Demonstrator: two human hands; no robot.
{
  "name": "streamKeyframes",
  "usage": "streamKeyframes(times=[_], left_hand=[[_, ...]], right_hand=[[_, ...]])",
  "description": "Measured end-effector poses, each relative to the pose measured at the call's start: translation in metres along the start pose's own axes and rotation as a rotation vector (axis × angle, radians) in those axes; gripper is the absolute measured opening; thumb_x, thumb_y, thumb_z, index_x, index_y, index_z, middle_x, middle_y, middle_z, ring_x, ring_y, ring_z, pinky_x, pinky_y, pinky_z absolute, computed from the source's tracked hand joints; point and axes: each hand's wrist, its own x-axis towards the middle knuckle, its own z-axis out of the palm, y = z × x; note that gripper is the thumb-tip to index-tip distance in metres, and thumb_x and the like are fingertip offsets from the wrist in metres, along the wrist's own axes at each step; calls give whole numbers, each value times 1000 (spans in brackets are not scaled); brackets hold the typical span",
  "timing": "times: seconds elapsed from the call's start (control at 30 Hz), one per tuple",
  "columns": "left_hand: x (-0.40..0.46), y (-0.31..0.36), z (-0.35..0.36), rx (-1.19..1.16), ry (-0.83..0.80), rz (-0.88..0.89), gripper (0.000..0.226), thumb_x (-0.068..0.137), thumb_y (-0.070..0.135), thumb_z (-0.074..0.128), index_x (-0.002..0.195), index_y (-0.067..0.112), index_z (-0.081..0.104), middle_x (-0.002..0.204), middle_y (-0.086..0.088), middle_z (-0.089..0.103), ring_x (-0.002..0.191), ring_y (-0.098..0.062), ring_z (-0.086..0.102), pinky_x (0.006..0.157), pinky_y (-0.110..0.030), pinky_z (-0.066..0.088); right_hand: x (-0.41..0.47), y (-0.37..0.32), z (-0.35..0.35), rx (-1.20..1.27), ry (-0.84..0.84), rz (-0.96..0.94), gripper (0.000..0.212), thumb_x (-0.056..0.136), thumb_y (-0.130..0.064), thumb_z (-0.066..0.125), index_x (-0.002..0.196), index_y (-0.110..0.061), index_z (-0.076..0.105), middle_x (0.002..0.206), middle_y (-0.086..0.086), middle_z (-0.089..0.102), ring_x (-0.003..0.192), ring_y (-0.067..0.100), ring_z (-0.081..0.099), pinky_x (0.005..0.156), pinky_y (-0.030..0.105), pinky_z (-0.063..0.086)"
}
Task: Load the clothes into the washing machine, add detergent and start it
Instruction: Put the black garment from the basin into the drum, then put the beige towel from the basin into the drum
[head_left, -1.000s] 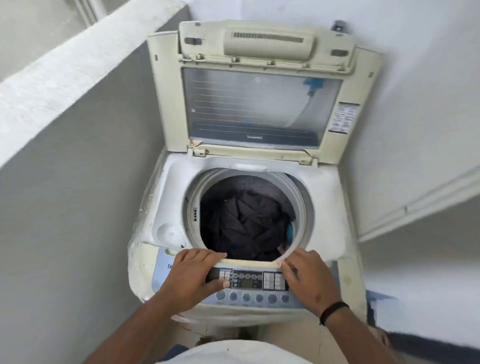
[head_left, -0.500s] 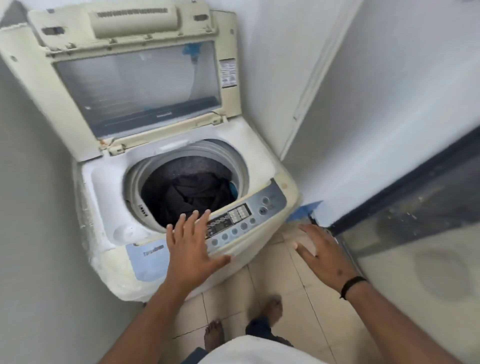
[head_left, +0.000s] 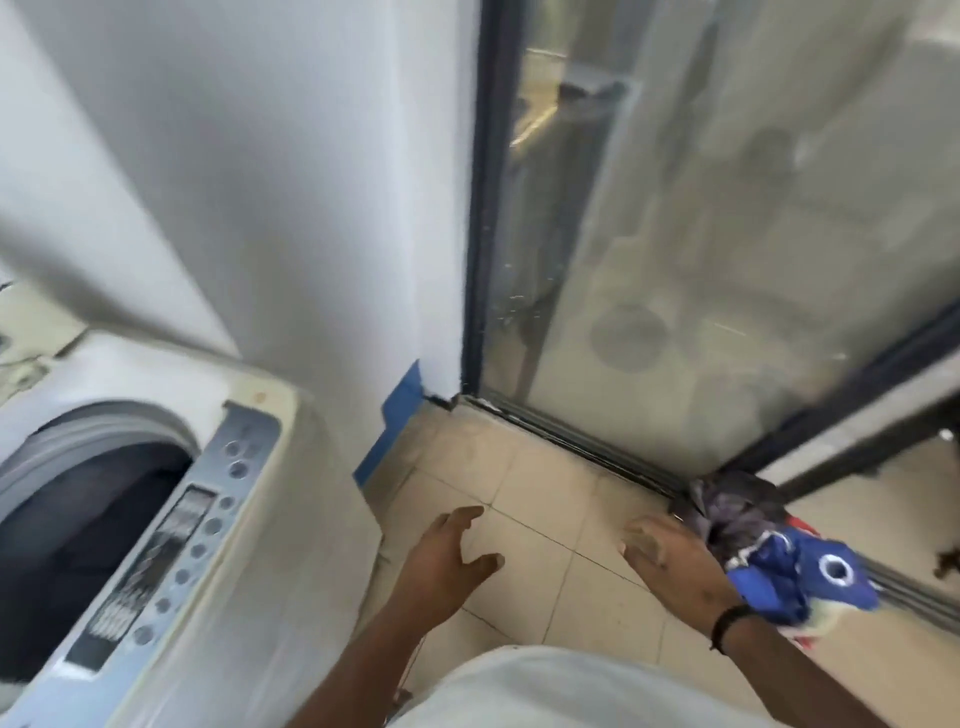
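Both hands above the beige tiled floor.
Left hand released; right hand spread, touching the crumpled blue-and-grey clothes beside it.

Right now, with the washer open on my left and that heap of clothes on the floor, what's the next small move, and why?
Probably close the right hand on the pile of clothes beside it. The pile lies on the tiled floor by the sliding door track, the hand's fingers are spread and hold nothing, and the washing machine drum stands open. The left hand hovers open and free.
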Motion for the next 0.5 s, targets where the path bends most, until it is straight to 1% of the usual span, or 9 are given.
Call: streamKeyframes(times=[0.03, 0.07, 0.1, 0.17, 0.2, 0.3, 0.4, 0.47, 0.5], left_hand=[[7, 16, 14, 17, -33, 14, 67, 84, 53, 72, 143, 37, 44, 135, 7, 55, 111, -10, 56, 92, -26, 48], [14, 31, 28, 27, -64, 28, 66, 84, 52, 72, 142, 37, 45, 133, 8, 55, 109, -8, 56, 91, -25, 47], [20, 48, 44, 27, -100, 37, 66, 84, 51, 73, 142, 37, 45, 131, 8, 56, 108, -8, 56, 92, -26, 49], [28, 77, 71, -4, -168, 41, 65, 83, 49, 76, 140, 37, 47, 128, 7, 57, 107, -9, 59, 95, -31, 52], [31, 93, 87, -19, -196, 48, 64, 82, 47, 77, 139, 37, 48, 127, 7, 57, 105, -9, 60, 94, -30, 53], [34, 132, 130, -71, -213, 72, 62, 82, 38, 80, 136, 37, 51, 124, 6, 59, 96, -9, 65, 79, -12, 50], [36, 167, 169, -97, -218, 97, 58, 83, 30, 80, 134, 35, 52, 120, 4, 61, 88, -14, 69, 74, -8, 48], [39, 189, 195, -59, -270, 114, 57, 85, 30, 78, 135, 34, 52, 121, 3, 61, 85, -10, 70, 71, -6, 46], [42, 197, 203, -22, -309, 123, 58, 86, 32, 77, 137, 34, 50, 122, 4, 61, 85, -7, 70, 70, -5, 45]], right_hand=[[-10, 17, -8, 16, 19, 43, 39, 89, -55, 59, 113, -25, 66, 109, -14, 56, 108, 12, 57, 91, 24, 42], [-19, 35, -14, 22, 45, 65, 30, 92, -42, 63, 113, -22, 67, 108, -14, 54, 108, 12, 57, 89, 21, 38], [-29, 53, -21, 31, 58, 86, 26, 93, -36, 64, 114, -21, 67, 108, -14, 54, 108, 12, 57, 88, 19, 36], [-45, 84, -30, 78, 70, 134, 24, 92, -33, 64, 112, -21, 68, 107, -13, 55, 104, 10, 56, 87, 18, 36], [-55, 104, -33, 117, 84, 168, 22, 92, -33, 64, 111, -21, 68, 105, -13, 56, 101, 9, 56, 84, 18, 37], [-79, 157, -41, 204, 148, 290, 19, 90, -33, 65, 106, -23, 69, 104, -10, 61, 98, 10, 58, 80, 20, 37], [-97, 201, -53, 278, 259, 389, 12, 89, -28, 67, 94, -19, 71, 98, -3, 67, 96, 18, 62, 76, 27, 42], [-108, 226, -63, 334, 299, 455, 10, 88, -24, 67, 92, -17, 72, 96, 0, 69, 92, 20, 63, 77, 31, 46], [-112, 235, -67, 371, 317, 482, 10, 89, -25, 68, 94, -17, 72, 98, -1, 69, 92, 19, 63, 77, 30, 47]])
